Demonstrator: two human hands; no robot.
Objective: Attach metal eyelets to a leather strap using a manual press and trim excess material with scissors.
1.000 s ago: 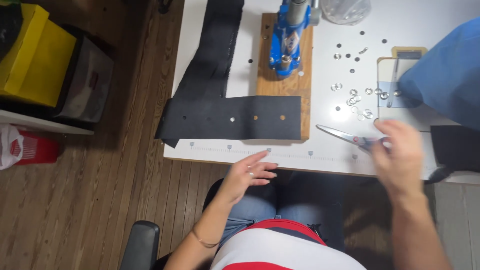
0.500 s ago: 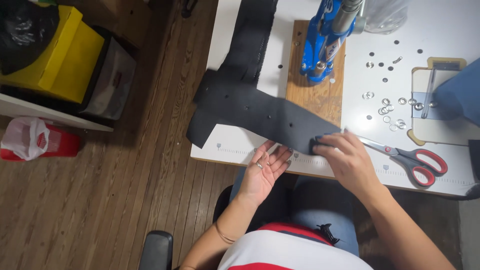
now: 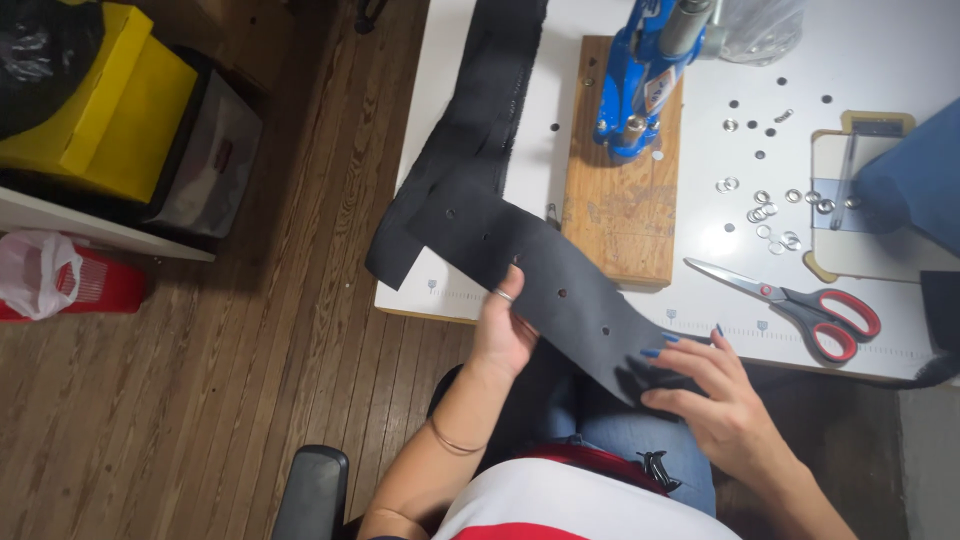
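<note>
A long black fabric strip [image 3: 520, 255] with punched holes runs from the table's back down over its front edge toward my lap. My left hand [image 3: 505, 325] grips the strip's near edge at mid-length, thumb on top. At the strip's lower end my right hand [image 3: 710, 385] pinches the fabric between its fingers. A blue hand press [image 3: 645, 75] stands on a wooden board [image 3: 620, 200] just right of the strip. Red-handled scissors [image 3: 800, 305] lie on the table to the right of both hands.
Several small metal eyelets [image 3: 765, 205] are scattered on the white table [image 3: 720, 260] beside a blue cloth [image 3: 915, 185] and a cutting mat. On the wooden floor at left sit a yellow bin [image 3: 105, 115], a grey box and a red basket [image 3: 85, 290].
The scissors were put down on the table. The right hand moved to the strip and both hands have pulled its end off the board, toward my lap.
</note>
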